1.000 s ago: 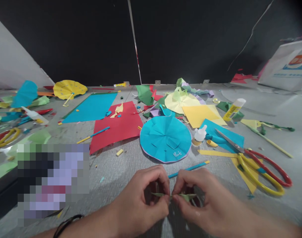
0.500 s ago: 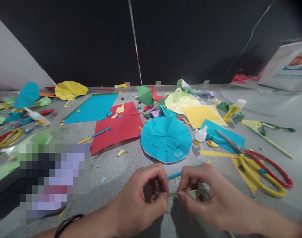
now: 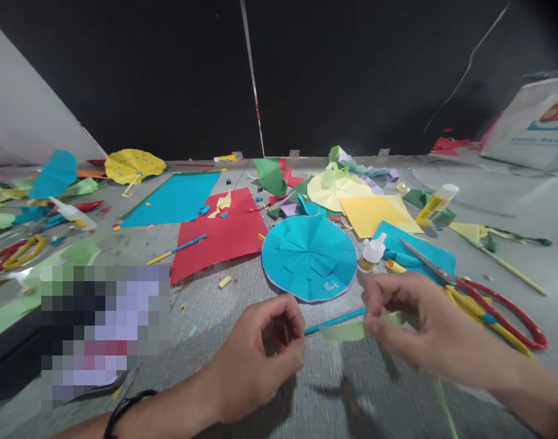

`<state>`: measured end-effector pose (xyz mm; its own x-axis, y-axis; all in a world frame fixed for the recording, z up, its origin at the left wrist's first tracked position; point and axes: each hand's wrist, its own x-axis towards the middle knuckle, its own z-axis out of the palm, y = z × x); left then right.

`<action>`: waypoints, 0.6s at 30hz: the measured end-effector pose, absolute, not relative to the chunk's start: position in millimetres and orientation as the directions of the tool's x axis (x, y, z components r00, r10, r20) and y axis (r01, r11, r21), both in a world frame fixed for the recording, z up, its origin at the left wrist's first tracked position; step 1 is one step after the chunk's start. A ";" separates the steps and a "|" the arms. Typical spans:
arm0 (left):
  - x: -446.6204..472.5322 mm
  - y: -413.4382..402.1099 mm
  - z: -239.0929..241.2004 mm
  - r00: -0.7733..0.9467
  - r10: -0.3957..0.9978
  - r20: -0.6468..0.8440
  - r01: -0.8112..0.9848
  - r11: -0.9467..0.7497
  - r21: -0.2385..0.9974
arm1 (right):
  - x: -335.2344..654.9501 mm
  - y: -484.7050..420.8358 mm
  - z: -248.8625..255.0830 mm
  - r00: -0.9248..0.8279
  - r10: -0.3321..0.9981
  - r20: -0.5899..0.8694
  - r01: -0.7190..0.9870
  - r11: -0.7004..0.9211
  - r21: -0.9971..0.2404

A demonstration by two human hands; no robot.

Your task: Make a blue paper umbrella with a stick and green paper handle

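My right hand [image 3: 411, 323] pinches a pale green paper strip [image 3: 347, 331] between thumb and fingers, just above a blue paper-wrapped stick [image 3: 334, 321]. My left hand [image 3: 260, 360] is curled a little to the left of the strip's end, with nothing visible in its fingers. Beyond both hands lies a folded turquoise paper circle [image 3: 309, 250] with a lilac rim. A thin green strip [image 3: 444, 408] shows below my right wrist.
Red-and-yellow-handled scissors [image 3: 489, 311] lie to the right, near a glue bottle [image 3: 372, 253] and a glue stick [image 3: 436, 204]. Red and blue paper sheets [image 3: 219, 238], a yellow paper parasol [image 3: 135, 166], and scattered scraps cover the grey table [image 3: 205, 305].
My hands have come apart. My right hand has moved up and to the right with the green strip, and my left hand has let go of it.
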<state>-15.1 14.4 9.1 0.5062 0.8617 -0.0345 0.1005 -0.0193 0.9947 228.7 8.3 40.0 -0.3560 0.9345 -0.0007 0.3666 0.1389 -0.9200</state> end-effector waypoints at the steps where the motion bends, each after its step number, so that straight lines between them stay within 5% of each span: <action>1: -16.0 15.5 7.6 0.513 0.858 -0.028 0.052 0.002 0.999 | 231.0 11.4 39.8 -0.357 0.934 -0.016 0.303 0.100 -0.948; 7: -24.0 17.3 -1.4 0.608 0.794 0.014 -0.309 0.220 0.925 | 226.6 12.3 20.5 -0.394 0.919 0.002 0.023 0.012 -1.000; 18: -27.2 18.0 5.0 0.632 0.775 0.014 -0.303 0.231 0.924 | 213.3 1.4 8.8 -0.441 0.898 -0.006 0.059 0.022 -0.998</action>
